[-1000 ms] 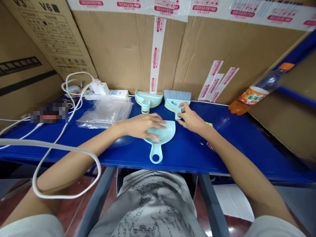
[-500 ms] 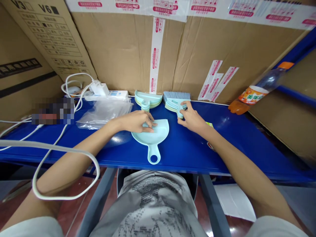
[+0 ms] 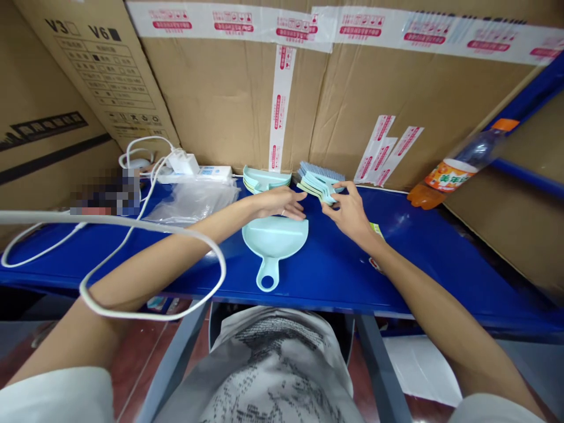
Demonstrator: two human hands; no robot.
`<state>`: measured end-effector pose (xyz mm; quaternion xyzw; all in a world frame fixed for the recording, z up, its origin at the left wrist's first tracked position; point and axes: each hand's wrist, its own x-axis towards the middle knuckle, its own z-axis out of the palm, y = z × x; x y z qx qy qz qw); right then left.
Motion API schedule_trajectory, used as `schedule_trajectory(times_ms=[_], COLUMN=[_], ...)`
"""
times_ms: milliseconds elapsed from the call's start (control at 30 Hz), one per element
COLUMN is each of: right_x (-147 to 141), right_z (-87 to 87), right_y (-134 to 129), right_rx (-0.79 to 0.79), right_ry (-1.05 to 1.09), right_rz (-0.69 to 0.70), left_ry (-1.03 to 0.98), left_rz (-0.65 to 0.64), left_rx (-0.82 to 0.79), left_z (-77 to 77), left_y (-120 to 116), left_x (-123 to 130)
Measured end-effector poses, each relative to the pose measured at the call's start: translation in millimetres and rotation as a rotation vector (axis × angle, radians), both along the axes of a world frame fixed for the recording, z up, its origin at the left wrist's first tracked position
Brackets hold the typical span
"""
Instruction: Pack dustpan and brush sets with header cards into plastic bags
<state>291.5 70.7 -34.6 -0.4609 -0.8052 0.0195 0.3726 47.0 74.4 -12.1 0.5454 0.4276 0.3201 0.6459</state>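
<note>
Over the blue tabletop (image 3: 423,258), the spread left hand (image 3: 278,202) has shifted toward brushes (image 3: 318,182) the right hand (image 3: 351,215) pinches.

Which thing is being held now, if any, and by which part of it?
The right grip holds the stacked hand brushes by their handles; the left grip, near the front dustpan, appears to hold nothing.

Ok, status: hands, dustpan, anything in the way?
Right fingers gripping stacked brushes. Left fingers open. Dustpan flat on table. White cable crosses view of left forearm.
</note>
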Motion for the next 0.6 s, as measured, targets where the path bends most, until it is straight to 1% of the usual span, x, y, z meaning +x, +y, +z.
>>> schedule_trajectory(times_ms=[67, 167, 233, 300, 367, 467, 533, 600], right_x=[-2.9, -8.6, -12.5, -15.8, -18.3, -21.5, -22.9, -23.3], right_z=[-1.0, -2.9, -4.6, -6.8, -9.7, -14.8, -17.3, -17.8], right_y=[-3.9, -11.6, -16.5, -19.8, -20.8, -18.6, -16.2, -14.8], right_rx=[0.042, 0.066, 0.050, 0.025, 0.005, -0.039, -0.077, -0.094], right_ry=[-0.001, -0.038, -0.082, -0.135, -0.198, -0.287, -0.327, -0.350], right_rz=[-0.009, -0.013, -0.008, -0.011, -0.027, -0.055, -0.072, -0.078], left_ry=[-0.026, -0.154, -0.256, -0.314, -0.302, -0.229, -0.175, -0.124], left_rz=[0.079, 0.179, 0.224, 0.263, 0.280, 0.301, 0.306, 0.283], left_rx=[-0.030, -0.055, -0.038, -0.015, -0.008, -0.011, -0.004, 0.003], left_z=[1.5, 1.0, -1.5, -5.4, -9.6, -12.6, -9.2, -0.6], left_y=[14.0, 28.3, 33.7, 38.1, 43.2, 52.1, 56.3, 56.4], left_x=[17.7, 37.3, 44.4, 47.5, 48.8, 50.8, 51.8, 50.2])
